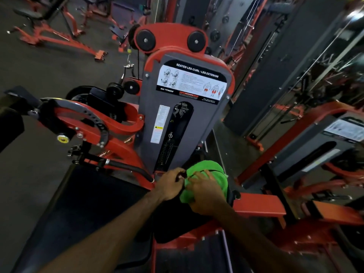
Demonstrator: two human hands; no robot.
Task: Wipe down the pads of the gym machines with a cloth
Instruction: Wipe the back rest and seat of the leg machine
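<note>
At a seated leg curl / leg extension machine (183, 107), our right hand (206, 192) presses a green cloth (204, 172) over a black roller pad (229, 194), fingers curled into the fabric. Our left hand (170, 184) pinches the cloth's near edge beside the grey weight-stack cover.
</note>
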